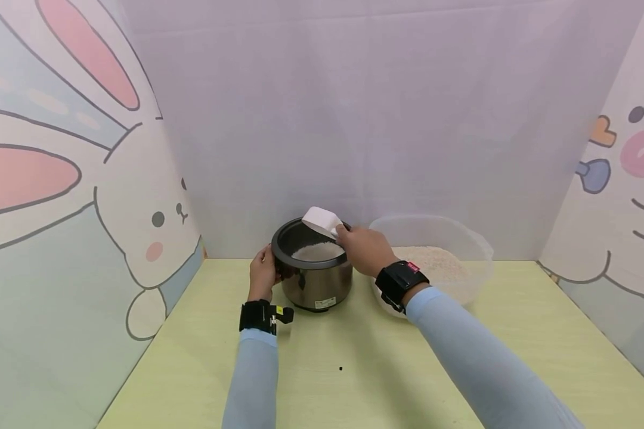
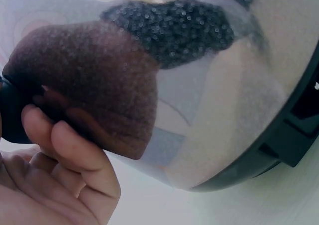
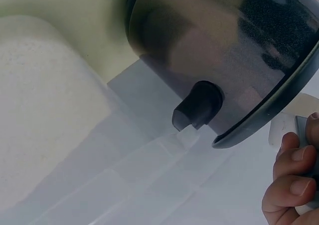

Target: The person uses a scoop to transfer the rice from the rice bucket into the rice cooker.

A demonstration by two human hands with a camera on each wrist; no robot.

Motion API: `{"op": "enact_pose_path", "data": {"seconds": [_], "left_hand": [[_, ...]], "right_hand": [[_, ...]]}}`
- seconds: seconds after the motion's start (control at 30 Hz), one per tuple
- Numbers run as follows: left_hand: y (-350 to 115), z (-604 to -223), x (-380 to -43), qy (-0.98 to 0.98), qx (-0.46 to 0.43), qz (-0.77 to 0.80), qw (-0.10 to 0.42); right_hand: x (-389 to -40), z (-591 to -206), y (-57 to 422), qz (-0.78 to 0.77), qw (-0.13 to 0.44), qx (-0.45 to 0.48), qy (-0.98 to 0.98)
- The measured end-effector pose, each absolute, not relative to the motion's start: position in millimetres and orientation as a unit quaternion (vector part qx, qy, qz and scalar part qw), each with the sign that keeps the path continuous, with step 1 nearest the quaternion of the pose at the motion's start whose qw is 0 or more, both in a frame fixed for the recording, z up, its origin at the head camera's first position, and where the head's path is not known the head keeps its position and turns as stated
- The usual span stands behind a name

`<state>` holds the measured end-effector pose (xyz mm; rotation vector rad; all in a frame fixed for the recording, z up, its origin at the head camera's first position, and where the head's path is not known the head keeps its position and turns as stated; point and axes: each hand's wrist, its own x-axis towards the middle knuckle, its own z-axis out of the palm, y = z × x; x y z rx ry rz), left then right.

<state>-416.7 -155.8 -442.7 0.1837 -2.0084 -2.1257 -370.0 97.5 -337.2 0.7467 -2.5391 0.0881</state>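
Observation:
A rice cooker [image 1: 316,286] with a shiny body and dark rim stands upright near the back wall. White rice [image 1: 318,252] lies inside it. At its left side my left hand [image 1: 262,274] grips the black side handle [image 2: 14,112], fingers curled in the left wrist view. My right hand [image 1: 367,249] holds a pale pink scoop [image 1: 321,220] by its handle, tilted over the cooker's opening. What the scoop contains is hidden. In the right wrist view, curled fingers [image 3: 291,172] show round the scoop's handle, beside the cooker's rim.
Right of the cooker stands a translucent plastic tub [image 1: 477,262] with rice [image 1: 432,262] in it, partly behind my right wrist. A tiny dark speck [image 1: 340,368] lies on the pale yellow table [image 1: 311,399]. Fabric walls [image 1: 354,119] enclose the back and sides.

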Motion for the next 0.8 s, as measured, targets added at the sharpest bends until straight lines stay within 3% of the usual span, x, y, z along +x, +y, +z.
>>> {"op": "enact_pose_path", "data": {"seconds": [0.4,0.8], "left_hand": [[-157.9,-447.0,-418.0,-0.686,0.060,-0.716,0.111],[-157.3,-447.1,-421.4,-0.689,0.064,-0.715,0.106]], "right_hand": [[-373.9,-328.0,143.5,0.026,0.263,0.228,-0.937],[-373.5,-345.3,214.9,0.036,0.224,0.165,-0.960]]}}
